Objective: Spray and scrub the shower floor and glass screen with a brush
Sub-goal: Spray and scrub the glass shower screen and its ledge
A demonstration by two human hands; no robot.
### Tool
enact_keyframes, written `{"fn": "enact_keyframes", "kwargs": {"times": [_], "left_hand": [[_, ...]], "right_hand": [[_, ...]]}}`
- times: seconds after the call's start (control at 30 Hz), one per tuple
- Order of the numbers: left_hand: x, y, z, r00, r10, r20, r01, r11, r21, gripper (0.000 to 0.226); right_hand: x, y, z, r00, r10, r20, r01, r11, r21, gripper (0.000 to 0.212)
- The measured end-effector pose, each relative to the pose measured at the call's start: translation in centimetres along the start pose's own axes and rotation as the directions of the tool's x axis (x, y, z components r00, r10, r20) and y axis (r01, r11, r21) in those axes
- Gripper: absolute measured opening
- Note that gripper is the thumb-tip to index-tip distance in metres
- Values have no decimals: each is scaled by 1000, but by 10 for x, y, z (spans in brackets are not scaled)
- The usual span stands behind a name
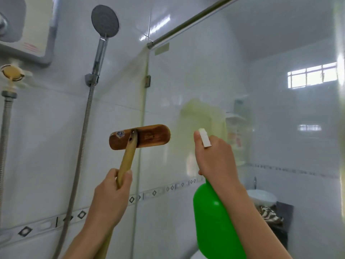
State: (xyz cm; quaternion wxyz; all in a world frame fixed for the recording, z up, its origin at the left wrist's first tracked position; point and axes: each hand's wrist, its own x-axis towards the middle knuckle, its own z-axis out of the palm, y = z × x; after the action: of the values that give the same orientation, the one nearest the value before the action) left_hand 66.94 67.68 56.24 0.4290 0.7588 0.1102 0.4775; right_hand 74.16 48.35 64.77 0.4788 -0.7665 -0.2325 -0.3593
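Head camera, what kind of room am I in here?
Most likely a home bathroom, inside the shower stall: a wall-mounted shower head, a glass screen, and a washbasin beyond the glass.

The glass screen (270, 118) stands upright and hazy. The brush (140, 137), a wooden handle with a dark brown oblong head, is raised with its head level across the screen's left edge. The spray bottle (214, 221), bright green with a white top, points at the screen's middle.
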Motion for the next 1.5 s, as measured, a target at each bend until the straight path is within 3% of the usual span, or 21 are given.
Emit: {"fn": "enact_keyframes", "kwargs": {"times": [0.17,0.5,0.9,1.5], "left_hand": [[32,1,12,999,29,-14,-29,1000,-1,33],[98,-6,27,992,94,87,-85,991,-104,34],[132,-18,15,979,177,100,-158,972,-174,33],[126,-24,61,959,196,203,-148,963,-227,32]], "right_hand": [[22,15,17,996,17,-91,-21,999,-45,52],[51,5,33,975,-34,-218,-13,978,-210,55],[47,11,65,993,7,-115,-48,934,-355,54],[37,33,32,967,71,-246,-148,940,-309,47]]}}
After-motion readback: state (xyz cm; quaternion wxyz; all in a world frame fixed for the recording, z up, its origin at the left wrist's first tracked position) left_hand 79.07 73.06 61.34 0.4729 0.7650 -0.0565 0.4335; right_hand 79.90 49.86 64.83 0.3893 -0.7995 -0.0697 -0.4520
